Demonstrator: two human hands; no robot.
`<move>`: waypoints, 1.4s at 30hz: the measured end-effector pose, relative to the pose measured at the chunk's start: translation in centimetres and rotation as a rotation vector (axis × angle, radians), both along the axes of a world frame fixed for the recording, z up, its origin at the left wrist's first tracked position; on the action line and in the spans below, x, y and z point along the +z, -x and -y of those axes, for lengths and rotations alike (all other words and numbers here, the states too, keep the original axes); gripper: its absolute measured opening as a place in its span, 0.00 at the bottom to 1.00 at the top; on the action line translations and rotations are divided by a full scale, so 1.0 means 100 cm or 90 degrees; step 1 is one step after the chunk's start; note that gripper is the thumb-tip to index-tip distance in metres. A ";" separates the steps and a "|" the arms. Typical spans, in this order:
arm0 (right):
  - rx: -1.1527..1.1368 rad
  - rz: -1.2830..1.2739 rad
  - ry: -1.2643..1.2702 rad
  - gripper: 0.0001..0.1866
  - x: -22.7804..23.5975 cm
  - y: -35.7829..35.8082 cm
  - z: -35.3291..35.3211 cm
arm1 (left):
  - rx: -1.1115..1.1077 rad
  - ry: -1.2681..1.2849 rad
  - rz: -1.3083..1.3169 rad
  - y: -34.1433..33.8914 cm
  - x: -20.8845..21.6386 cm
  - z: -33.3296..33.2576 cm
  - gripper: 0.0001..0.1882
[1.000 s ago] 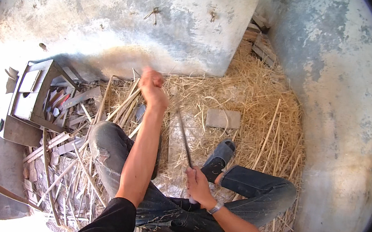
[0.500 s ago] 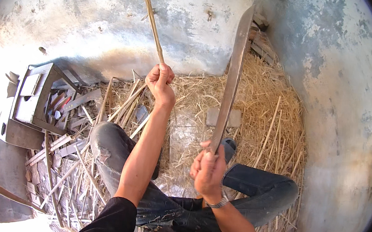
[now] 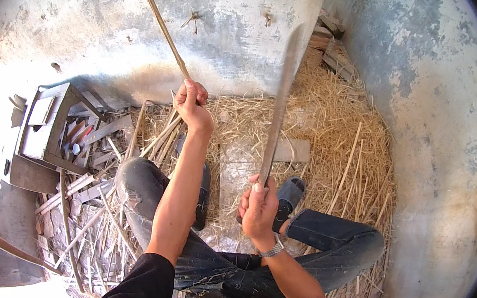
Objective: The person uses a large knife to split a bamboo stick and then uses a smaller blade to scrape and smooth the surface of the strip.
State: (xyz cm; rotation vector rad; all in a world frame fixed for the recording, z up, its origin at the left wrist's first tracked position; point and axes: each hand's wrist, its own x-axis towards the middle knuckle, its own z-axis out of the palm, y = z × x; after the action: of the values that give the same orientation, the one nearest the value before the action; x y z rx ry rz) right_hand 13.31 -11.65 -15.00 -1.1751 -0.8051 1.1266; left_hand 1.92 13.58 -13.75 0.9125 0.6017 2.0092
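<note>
My left hand is closed around the lower end of a thin bamboo strip, which slants up and to the left past the top edge of the view. In my right hand I grip a long machete, its blade pointing up and slightly blurred toward the tip. The fingers cover its handle. The blade stands apart from the strip, to its right. Between and beyond my knees, a pale flat block lies among shavings.
Straw-like shavings cover the floor ahead and to the right. At the left, a wooden box stool lies beside scraps and several bamboo sticks. Weathered walls stand close ahead and right. A sandal shows on my right foot.
Both hands have shifted left. The strip leans further left than before, and the machete has moved left and turned more upright, its tip a little lower.
</note>
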 end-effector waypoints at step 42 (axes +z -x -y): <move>0.068 0.166 0.277 0.20 -0.139 -0.017 0.027 | -0.036 0.072 -0.054 -0.047 -0.013 0.011 0.33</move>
State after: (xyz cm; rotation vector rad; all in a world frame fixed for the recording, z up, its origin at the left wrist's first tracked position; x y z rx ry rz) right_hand 15.06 -14.39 -28.94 -1.6834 -0.8517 1.2936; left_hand 6.59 12.51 -15.10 0.9392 0.7206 1.8748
